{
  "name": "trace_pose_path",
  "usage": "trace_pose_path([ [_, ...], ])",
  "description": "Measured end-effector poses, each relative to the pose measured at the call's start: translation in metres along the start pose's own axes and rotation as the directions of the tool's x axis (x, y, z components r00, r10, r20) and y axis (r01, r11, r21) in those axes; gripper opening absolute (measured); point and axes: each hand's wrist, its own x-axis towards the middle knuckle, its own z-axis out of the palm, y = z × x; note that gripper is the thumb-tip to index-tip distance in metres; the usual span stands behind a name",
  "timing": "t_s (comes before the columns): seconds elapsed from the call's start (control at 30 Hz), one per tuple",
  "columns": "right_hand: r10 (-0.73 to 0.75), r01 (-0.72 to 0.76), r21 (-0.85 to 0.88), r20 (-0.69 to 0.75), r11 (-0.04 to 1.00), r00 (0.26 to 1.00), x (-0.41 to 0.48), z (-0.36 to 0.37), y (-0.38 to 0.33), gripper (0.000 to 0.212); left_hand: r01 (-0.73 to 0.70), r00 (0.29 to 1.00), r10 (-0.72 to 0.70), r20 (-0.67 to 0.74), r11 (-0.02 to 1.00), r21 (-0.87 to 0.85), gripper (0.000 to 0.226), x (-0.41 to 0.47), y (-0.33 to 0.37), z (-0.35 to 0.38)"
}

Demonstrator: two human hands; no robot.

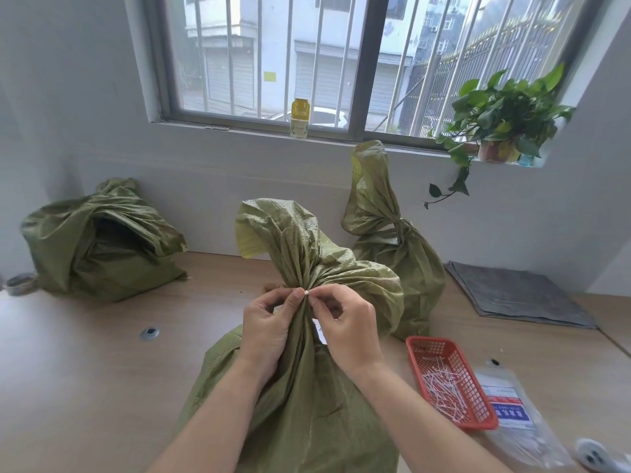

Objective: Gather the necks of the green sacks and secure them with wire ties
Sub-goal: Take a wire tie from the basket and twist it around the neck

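Note:
A green woven sack (307, 404) stands in front of me on the wooden table (85, 370), its neck bunched tight. My left hand (269, 322) and my right hand (345, 322) both pinch a white wire tie (306, 292) at the front of the gathered neck, fingertips nearly touching. Above the tie the sack's mouth flares out crumpled. A second green sack (396, 254) stands behind at the right, its neck drawn in and bound. A third green sack (99, 240) sits at the back left with its mouth loose and open.
A red mesh basket (478, 380) holding several white wire ties lies at my right, beside a clear plastic packet (515, 414). A grey folded mat (519, 291) lies at the far right. A bottle (299, 117) and a potted plant (502, 117) stand on the windowsill.

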Motion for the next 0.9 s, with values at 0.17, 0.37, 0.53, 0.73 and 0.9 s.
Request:
trace_pose_path([
  [0.17,0.067,-0.069,0.063,0.023,0.996,0.997,-0.001,-0.001,0.001,0.007,-0.038,0.999,0.038,0.001,0.995,0.088,0.009,-0.001,-0.001,-0.001],
  [0.37,0.079,-0.081,0.06,0.034,0.995,0.996,-0.002,-0.001,0.004,0.008,-0.168,0.986,0.166,0.027,0.956,0.239,0.004,-0.001,-0.004,-0.006],
  [0.53,-0.044,0.044,-0.042,0.012,0.998,0.999,0.0,-0.005,-0.003,0.007,-0.308,0.951,0.292,0.1,0.889,0.339,0.014,-0.007,0.006,-0.004],
  [0.73,-0.132,0.13,-0.082,-0.023,0.988,0.991,0.0,0.001,-0.009,0.008,-0.459,0.884,0.408,0.226,0.673,0.58,0.019,-0.002,0.02,0.0],
  [0.9,-0.161,0.159,-0.092,-0.015,0.983,0.987,0.002,0.008,-0.009,0.009,-0.475,0.877,0.351,0.327,0.534,0.699,0.016,-0.002,0.029,0.0],
])
